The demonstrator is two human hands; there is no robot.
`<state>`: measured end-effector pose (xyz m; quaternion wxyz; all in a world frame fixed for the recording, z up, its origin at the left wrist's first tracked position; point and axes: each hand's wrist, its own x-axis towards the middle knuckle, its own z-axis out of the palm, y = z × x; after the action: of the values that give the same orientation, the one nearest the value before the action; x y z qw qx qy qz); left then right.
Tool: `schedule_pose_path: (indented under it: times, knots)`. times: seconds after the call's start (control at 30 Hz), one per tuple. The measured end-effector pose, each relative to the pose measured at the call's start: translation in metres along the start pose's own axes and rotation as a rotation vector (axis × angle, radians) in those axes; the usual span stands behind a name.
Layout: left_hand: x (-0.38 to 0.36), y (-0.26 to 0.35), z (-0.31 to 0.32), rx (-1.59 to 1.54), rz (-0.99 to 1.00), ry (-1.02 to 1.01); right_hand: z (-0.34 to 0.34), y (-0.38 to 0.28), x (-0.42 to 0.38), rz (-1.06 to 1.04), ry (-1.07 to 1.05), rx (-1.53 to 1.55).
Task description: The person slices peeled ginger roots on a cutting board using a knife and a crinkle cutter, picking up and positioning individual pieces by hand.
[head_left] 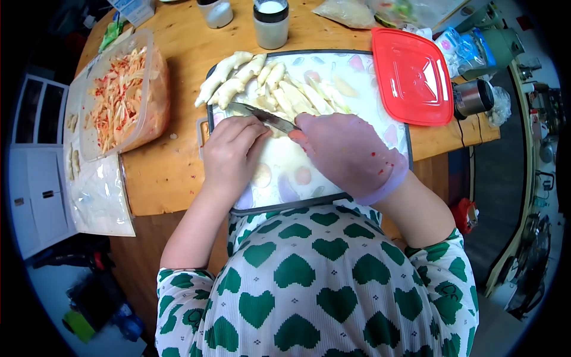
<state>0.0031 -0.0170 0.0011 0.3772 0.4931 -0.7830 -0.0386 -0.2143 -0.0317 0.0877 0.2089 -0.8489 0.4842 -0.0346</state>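
Note:
My right hand (351, 153), in a translucent pinkish glove with red specks, is closed around the reddish handle of a knife (262, 114). The dark blade points left across the cutting board (339, 178). My bare left hand (232, 146) rests at the board's left side, its fingers curled together by the blade; whatever they pinch is hidden. Just beyond the knife lie knobbly pale ginger roots (223, 74), and several long peeled pale pieces (294, 98) are heaped to their right. A pale wet patch covers part of the board in front of the blade.
On the left stands a clear plastic tub (162, 89) of red-seasoned shreds (119, 98). A red lid (413, 77) overlaps the board's right corner. Behind are a dark-rimmed jar (271, 27), another jar (217, 13), a bag (345, 13) and a metal cylinder (473, 98).

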Motion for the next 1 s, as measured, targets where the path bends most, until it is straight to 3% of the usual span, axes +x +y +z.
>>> schedule_pose_path:
  times: [0.13, 0.33, 0.43, 0.53, 0.73, 1.0]
  knots:
    - [0.000, 0.002, 0.001, 0.032, -0.012, -0.009, 0.004, 0.016, -0.003, -0.131, 0.110, 0.081]
    - [-0.001, 0.009, 0.002, -0.028, -0.020, -0.045, -0.025, 0.021, -0.017, -0.021, -0.154, 0.053]
    - [-0.002, 0.007, 0.001, -0.054, -0.003, -0.052, 0.002, 0.015, -0.007, -0.113, 0.015, 0.117]
    - [-0.004, 0.008, -0.003, -0.053, 0.017, -0.062, 0.005, -0.006, 0.002, -0.014, -0.132, 0.051]
    - [-0.005, 0.007, -0.002, -0.078, 0.047, -0.069, -0.016, 0.027, -0.027, 0.160, -0.081, 0.049]
    - [-0.004, 0.009, -0.002, -0.030, 0.047, -0.054, -0.034, 0.014, -0.035, 0.103, -0.086, -0.001]
